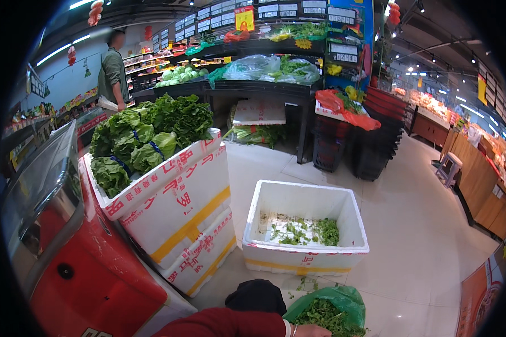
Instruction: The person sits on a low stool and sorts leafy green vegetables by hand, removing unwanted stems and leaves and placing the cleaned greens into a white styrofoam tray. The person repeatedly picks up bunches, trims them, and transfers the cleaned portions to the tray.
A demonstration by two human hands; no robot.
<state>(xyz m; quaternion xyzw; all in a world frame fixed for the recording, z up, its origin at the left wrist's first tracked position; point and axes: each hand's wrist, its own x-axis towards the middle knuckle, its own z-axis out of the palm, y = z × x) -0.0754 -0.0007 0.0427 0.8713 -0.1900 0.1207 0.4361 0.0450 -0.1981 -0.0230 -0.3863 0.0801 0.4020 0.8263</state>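
At the bottom edge, my left hand (pixel 313 330), with a bracelet at the wrist and a dark red sleeve (pixel 232 322), reaches to the leafy green herbs (pixel 320 312) in a green plastic bag (pixel 351 297). The picture's edge cuts off its fingers, so their grip is hidden. My right hand is out of view. Just beyond the bag stands an open white foam box (pixel 305 255) on the floor. Loose herb sprigs (pixel 295 231) and a small bunch (pixel 327 231) lie in its bottom.
Stacked foam boxes (pixel 194 185) at left bear banded lettuce (pixel 143 135), beside a red refrigerated case (pixel 97 269). Scattered leaves (pixel 308 282) lie on the floor tiles. Vegetable shelving (pixel 257 86) and stacked baskets (pixel 369 156) stand behind. A person (pixel 114 71) stands at back left.
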